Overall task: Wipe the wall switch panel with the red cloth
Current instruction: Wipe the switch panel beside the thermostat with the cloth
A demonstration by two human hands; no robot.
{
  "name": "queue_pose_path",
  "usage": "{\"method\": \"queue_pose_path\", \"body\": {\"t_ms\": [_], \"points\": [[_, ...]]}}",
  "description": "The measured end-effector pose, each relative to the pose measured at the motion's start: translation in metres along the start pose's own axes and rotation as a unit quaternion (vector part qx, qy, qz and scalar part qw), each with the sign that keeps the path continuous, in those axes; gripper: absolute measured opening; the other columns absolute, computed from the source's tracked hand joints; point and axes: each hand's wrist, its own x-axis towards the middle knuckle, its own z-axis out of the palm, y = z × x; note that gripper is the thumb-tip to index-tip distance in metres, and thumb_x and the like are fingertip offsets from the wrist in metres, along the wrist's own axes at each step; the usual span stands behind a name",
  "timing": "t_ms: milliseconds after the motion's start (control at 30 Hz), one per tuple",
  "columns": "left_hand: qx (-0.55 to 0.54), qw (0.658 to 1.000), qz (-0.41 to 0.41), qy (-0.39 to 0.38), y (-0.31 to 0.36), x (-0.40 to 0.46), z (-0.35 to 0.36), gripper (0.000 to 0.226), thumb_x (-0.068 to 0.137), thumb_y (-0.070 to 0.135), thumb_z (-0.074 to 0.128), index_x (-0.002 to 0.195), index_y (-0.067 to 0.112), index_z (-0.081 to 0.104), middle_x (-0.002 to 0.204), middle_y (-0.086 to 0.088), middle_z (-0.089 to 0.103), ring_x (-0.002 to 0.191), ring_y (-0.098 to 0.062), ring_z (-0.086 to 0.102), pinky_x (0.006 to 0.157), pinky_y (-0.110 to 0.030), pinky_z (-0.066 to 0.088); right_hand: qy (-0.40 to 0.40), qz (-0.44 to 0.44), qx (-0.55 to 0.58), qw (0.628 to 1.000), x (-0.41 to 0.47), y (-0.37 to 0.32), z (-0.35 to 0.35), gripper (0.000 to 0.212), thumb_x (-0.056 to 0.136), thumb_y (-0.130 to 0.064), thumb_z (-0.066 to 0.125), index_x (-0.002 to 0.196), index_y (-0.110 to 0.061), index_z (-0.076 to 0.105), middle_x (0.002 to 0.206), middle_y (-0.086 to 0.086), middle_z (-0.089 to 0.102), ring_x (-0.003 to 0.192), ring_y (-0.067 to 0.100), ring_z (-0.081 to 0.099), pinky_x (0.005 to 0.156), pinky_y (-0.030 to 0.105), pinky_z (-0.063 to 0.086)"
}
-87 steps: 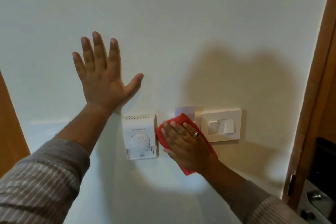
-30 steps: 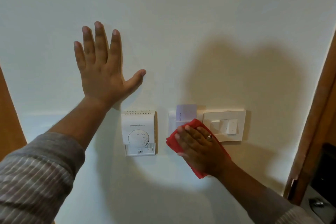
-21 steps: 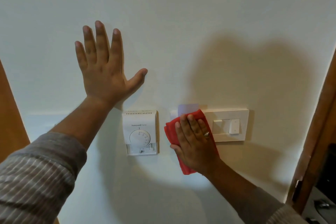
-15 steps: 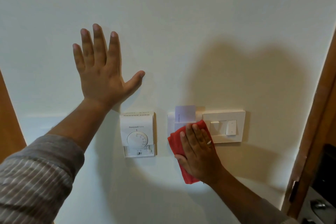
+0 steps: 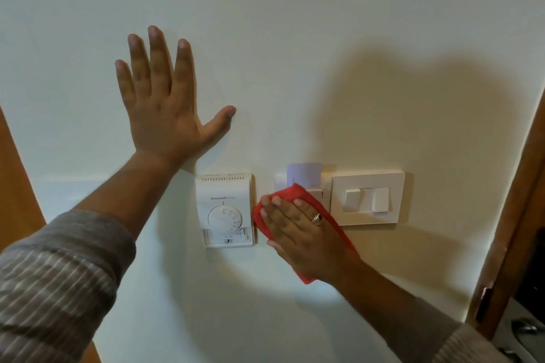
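Red cloth (image 5: 298, 193), bunched and folded, is lying pressed flat against a pale painted wall (image 5: 295, 23) under the right hand (image 5: 298, 233), whose fingers are stretched out over it rather than curled around it; a ring is showing on one finger. It is sitting between a white dial thermostat (image 5: 225, 209) on its left, whose edge it is just touching, and a white rectangular wall switch panel (image 5: 367, 199) on its right, and it is covering the lower part of a small white card holder (image 5: 317, 196) from which a pale lilac card (image 5: 303, 175) is sticking up. Part of the fabric is trailing down past the wrist. The switch panel itself, with two rocker switches, is standing uncovered just beside the fabric's right edge. The left hand (image 5: 160, 109) is lying open and empty, palm flat on the wall above and to the left of the thermostat, fingers spread upward. Both forearms are emerging from grey striped sleeves (image 5: 56, 268). A brown wooden door frame (image 5: 513, 215) is running down the right side.
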Motion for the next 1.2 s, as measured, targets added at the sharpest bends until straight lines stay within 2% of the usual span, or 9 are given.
{"method": "queue_pose_path", "body": {"t_ms": [100,267,333,400,633,733,900,1067,1200], "points": [[0.0,1.0,0.001,-0.003,0.0,-0.001,-0.001,0.104,0.089,0.08,0.04,0.159,0.006,0.024,0.164,-0.035,0.019,0.151,-0.057,0.017,0.121,-0.068,0.01,0.038,-0.031,0.036,0.998,-0.012,0.025,0.002,0.064,0.101,-0.042,0.053,0.153,-0.009,0.033,0.161,0.012,0.027,0.15,0.029,0.024,0.124,0.045,0.014],[0.001,1.0,-0.003,-0.004,0.002,0.001,-0.002,0.104,0.088,0.081,0.039,0.16,0.006,0.024,0.165,-0.033,0.019,0.152,-0.056,0.016,0.122,-0.067,0.01,0.033,0.226,0.031,0.973,0.0,-0.007,0.005,0.078,0.102,-0.053,0.037,0.156,-0.004,0.01,0.166,0.016,-0.005,0.153,0.034,0.0,0.124,0.048,0.002],[0.0,1.0,-0.005,-0.005,0.003,0.0,-0.001,0.104,0.088,0.081,0.038,0.16,0.006,0.024,0.165,-0.033,0.019,0.152,-0.056,0.016,0.122,-0.067,0.009,0.023,0.287,0.039,0.957,0.012,-0.026,0.008,0.076,0.103,-0.053,0.028,0.156,-0.002,0.006,0.165,0.017,-0.007,0.153,0.034,-0.005,0.124,0.049,-0.002],[0.0,1.0,-0.003,-0.002,0.003,0.0,-0.001,0.104,0.088,0.081,0.038,0.159,0.006,0.024,0.165,-0.033,0.02,0.151,-0.056,0.017,0.122,-0.067,0.01,0.024,0.269,0.026,0.962,0.018,-0.036,0.009,0.074,0.104,-0.051,0.028,0.156,-0.002,0.011,0.164,0.018,0.003,0.153,0.034,-0.002,0.124,0.05,-0.001],[-0.003,1.0,-0.001,0.003,0.0,0.0,0.0,0.105,0.088,0.082,0.039,0.16,0.008,0.022,0.165,-0.032,0.02,0.152,-0.055,0.017,0.122,-0.067,0.011,0.025,-0.012,0.017,0.999,-0.01,0.007,0.011,0.07,0.101,-0.043,0.051,0.155,-0.007,0.025,0.166,0.013,0.011,0.152,0.03,0.016,0.125,0.047,0.006],[-0.006,1.0,-0.001,0.001,-0.001,-0.001,0.002,0.105,0.088,0.082,0.039,0.16,0.008,0.023,0.165,-0.032,0.02,0.152,-0.055,0.017,0.122,-0.067,0.01,0.049,0.083,0.012,0.995,-0.018,0.017,0.011,0.076,0.098,-0.045,0.057,0.155,-0.007,0.025,0.166,0.013,0.009,0.152,0.031,0.015,0.124,0.047,0.008],[-0.004,1.0,-0.002,0.001,0.0,0.0,0.001,0.104,0.088,0.082,0.039,0.16,0.008,0.024,0.165,-0.032,0.02,0.152,-0.055,0.017,0.122,-0.067,0.01,0.036,0.249,0.012,0.968,-0.003,-0.023,0.014,0.076,0.104,-0.051,0.031,0.156,-0.002,0.006,0.165,0.018,-0.008,0.153,0.035,-0.004,0.124,0.048,0.001],[-0.007,1.0,0.002,0.001,0.0,-0.001,0.0,0.105,0.088,0.082,0.038,0.16,0.008,0.021,0.166,-0.031,0.019,0.152,-0.054,0.016,0.122,-0.066,0.01,0.034,0.09,-0.017,0.995,-0.03,-0.002,0.015,0.082,0.098,-0.049,0.051,0.156,-0.004,0.014,0.166,0.017,0.001,0.153,0.032,0.004,0.124,0.047,0.009],[-0.005,1.0,0.001,0.004,0.0,-0.001,0.001,0.105,0.088,0.082,0.039,0.16,0.008,0.021,0.166,-0.031,0.019,0.152,-0.054,0.016,0.122,-0.067,0.01,0.042,0.13,-0.012,0.991,-0.011,-0.001,0.008,0.075,0.101,-0.045,0.046,0.156,-0.004,0.016,0.166,0.016,0.003,0.153,0.032,0.006,0.124,0.048,0.008]]}}
